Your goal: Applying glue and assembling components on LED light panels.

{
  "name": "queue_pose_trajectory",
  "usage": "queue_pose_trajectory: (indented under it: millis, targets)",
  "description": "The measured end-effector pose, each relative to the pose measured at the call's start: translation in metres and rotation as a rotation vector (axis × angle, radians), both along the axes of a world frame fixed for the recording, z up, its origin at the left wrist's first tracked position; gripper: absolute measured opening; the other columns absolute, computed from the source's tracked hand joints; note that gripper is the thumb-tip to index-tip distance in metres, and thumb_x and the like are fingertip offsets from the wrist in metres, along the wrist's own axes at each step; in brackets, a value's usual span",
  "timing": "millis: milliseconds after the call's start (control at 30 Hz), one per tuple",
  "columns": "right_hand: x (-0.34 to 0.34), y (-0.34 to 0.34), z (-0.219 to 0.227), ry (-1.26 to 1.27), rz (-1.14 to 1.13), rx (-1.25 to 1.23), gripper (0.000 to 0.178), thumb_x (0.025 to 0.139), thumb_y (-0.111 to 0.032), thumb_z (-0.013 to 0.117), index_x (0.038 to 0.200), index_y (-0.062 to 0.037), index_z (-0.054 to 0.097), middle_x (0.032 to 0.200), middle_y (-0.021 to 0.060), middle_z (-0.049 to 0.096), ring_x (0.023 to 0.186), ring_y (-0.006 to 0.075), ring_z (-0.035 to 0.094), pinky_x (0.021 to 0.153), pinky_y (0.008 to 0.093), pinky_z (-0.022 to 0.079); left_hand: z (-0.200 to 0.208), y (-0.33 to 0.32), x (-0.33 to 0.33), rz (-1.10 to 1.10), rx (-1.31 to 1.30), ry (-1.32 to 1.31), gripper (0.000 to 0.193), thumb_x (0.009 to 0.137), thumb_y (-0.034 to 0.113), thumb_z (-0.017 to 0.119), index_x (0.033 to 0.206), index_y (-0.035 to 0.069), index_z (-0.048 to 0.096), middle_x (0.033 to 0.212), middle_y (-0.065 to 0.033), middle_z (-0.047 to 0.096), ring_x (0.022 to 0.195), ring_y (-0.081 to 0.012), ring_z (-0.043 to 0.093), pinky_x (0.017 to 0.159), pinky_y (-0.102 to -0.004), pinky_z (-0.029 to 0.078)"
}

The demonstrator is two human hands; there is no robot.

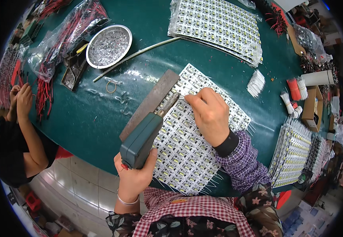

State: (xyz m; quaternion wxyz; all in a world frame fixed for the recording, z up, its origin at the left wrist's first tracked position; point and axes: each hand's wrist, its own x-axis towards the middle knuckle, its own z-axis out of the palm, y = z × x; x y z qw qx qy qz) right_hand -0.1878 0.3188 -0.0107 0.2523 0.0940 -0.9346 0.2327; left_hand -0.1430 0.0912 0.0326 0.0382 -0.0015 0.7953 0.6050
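Note:
My left hand (135,179) is wrapped round the grip of a dark green soldering gun (142,136). The gun's blackened tip points up and right, over a white circuit-board panel (183,158) dotted with rows of yellow LEDs. Beside that tip, my right hand (211,116) has thumb and forefinger pinched close to the board's surface; whatever they hold is too small to make out. A flat brown metal bar (146,106) lies along the panel's left edge. Thin white wires stick out from the panel's lower and right edges.
A white-rimmed bowl of metal scraps (108,46), a thin rod (140,52) and bagged red wires (70,35) lie at the far left. Stacked LED panels (219,27) stand far ahead, more panels (292,154) at right. White wires (255,83) lie between. At left, a co-worker's hands (23,100) handle wires.

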Motion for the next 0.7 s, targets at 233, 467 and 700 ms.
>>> queue_pose_trajectory:
  millis: [233,467,700]
  targets:
    - [0.001,0.000,0.003,-0.028,0.000,0.029,0.020,0.075,0.002,0.075,0.092,-0.0070,0.072,0.077,0.0063,0.054,0.069,0.0248,0.058,0.060,0.0372,0.047,-0.012,-0.012,0.013,-0.021,-0.112,0.084,0.024,0.081,-0.004,0.077,0.104,-0.005,0.068,0.092,-0.0079,0.069,0.067,-0.0116,0.062,0.058,-0.0258,0.048]
    - [0.001,0.000,0.005,-0.033,-0.006,0.047,0.020,0.074,0.002,0.075,0.091,-0.0071,0.071,0.077,0.0059,0.054,0.069,0.0241,0.058,0.060,0.0365,0.048,-0.021,-0.021,0.016,-0.049,-0.069,0.122,0.036,0.081,-0.008,0.074,0.116,-0.007,0.064,0.101,-0.0124,0.069,0.068,-0.0121,0.062,0.055,-0.0243,0.049]
    - [0.001,-0.004,0.002,0.061,-0.006,0.017,0.020,0.073,0.002,0.066,0.092,-0.0042,0.069,0.078,0.0055,0.051,0.076,0.0238,0.055,0.068,0.0370,0.044,-0.007,-0.006,0.011,0.085,-0.005,0.114,0.022,0.078,0.003,0.081,0.098,-0.002,0.072,0.086,-0.0092,0.072,0.067,-0.0165,0.066,0.062,-0.0283,0.051]
